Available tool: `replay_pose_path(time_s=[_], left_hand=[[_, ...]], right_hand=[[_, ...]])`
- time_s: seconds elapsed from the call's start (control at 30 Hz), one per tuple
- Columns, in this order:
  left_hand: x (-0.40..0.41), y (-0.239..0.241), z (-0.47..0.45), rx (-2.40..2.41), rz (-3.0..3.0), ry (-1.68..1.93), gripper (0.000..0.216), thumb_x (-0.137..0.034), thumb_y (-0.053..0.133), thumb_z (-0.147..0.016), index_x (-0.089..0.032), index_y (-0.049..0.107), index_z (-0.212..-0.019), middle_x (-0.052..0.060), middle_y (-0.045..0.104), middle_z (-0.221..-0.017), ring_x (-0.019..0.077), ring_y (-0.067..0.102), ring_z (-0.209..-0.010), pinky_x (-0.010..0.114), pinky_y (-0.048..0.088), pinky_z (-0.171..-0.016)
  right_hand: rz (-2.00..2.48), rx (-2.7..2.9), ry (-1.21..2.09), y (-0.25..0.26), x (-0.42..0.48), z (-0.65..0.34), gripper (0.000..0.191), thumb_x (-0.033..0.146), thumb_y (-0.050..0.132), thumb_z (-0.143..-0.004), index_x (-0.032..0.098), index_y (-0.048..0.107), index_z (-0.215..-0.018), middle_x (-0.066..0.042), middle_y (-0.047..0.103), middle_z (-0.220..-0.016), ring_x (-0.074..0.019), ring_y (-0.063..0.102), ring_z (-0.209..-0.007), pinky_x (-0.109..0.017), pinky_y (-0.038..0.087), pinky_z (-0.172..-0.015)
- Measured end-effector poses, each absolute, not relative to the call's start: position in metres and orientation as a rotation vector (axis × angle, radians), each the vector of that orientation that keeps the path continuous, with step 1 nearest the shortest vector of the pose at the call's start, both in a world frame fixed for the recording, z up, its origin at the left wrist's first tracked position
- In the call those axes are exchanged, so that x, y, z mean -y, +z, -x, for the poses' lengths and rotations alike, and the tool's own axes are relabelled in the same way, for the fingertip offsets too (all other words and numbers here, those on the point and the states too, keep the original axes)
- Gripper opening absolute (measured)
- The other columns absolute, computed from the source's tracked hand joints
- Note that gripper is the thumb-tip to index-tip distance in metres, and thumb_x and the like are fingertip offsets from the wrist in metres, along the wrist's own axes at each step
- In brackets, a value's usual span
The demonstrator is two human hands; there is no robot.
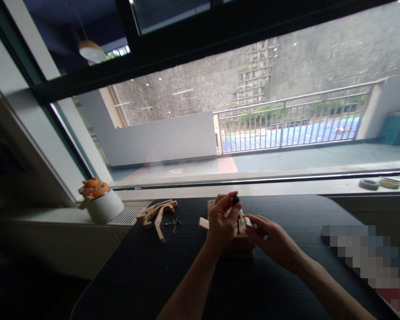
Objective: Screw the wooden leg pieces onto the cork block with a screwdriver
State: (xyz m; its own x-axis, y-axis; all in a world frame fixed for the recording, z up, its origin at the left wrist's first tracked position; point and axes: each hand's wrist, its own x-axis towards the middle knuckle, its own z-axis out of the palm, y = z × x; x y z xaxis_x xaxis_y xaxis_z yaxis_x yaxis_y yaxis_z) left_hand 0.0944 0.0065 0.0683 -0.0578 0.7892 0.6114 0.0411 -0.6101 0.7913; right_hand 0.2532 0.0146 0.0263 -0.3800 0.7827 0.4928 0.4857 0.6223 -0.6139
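While upright, tool [235, 200] in left hand [221, 218]

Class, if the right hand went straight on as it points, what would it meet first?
Probably the wooden piece that the right hand seems to touch; the left hand lies beyond, though depth is unclear.

On the middle of the table [286, 284], the left hand [222, 220] covers part of a screwdriver's [236, 200] handle and of the wooden block [242, 249]; its tip is too small to tell. The table's near edge is cut off. Screws [174, 223] at its left are indistinct; pixelation [370, 262] masks its right edge.
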Motion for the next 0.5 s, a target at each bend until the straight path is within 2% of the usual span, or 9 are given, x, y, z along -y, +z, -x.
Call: replay_pose_path(time_s=[0.13, 0.37, 0.5], left_hand=[[-0.0066, 0.0701, -0.0897, -0.837, -1.647, 1.635, 0.032, -0.023, 0.059, -0.083, -0.021, 0.063, -0.114, 0.004, 0.056, -0.097, 0.0103, 0.056, -0.074, 0.021, 0.048, -0.064], [-0.0055, 0.0664, -0.0924, -0.93, -1.599, 1.615, 0.034, -0.026, 0.052, -0.088, -0.021, 0.055, -0.122, 0.004, 0.063, -0.086, 0.0135, 0.061, -0.079, 0.024, 0.05, -0.07], [-0.0043, 0.0627, -0.0958, -0.943, -1.67, 1.676, 0.033, -0.024, 0.05, -0.089, -0.022, 0.053, -0.122, 0.005, 0.064, -0.096, 0.0131, 0.062, -0.083, 0.025, 0.049, -0.076]], right_hand=[[1.0, 2.057, 0.472, 0.0251, -0.0151, -0.2533, 0.032, 0.031, 0.049, -0.087, 0.018, 0.062, -0.114, -0.002, 0.064, -0.081, -0.0131, 0.054, -0.059, -0.026, 0.047, -0.058], [1.005, 2.049, 0.47, 0.0238, -0.0164, -0.254, 0.032, 0.032, 0.049, -0.087, 0.019, 0.062, -0.113, -0.003, 0.065, -0.08, -0.014, 0.055, -0.059, -0.026, 0.046, -0.057], [1.009, 2.057, 0.469, 0.0241, -0.0163, -0.254, 0.032, 0.03, 0.049, -0.087, 0.02, 0.062, -0.114, -0.002, 0.065, -0.081, -0.0138, 0.055, -0.059, -0.026, 0.046, -0.058]])
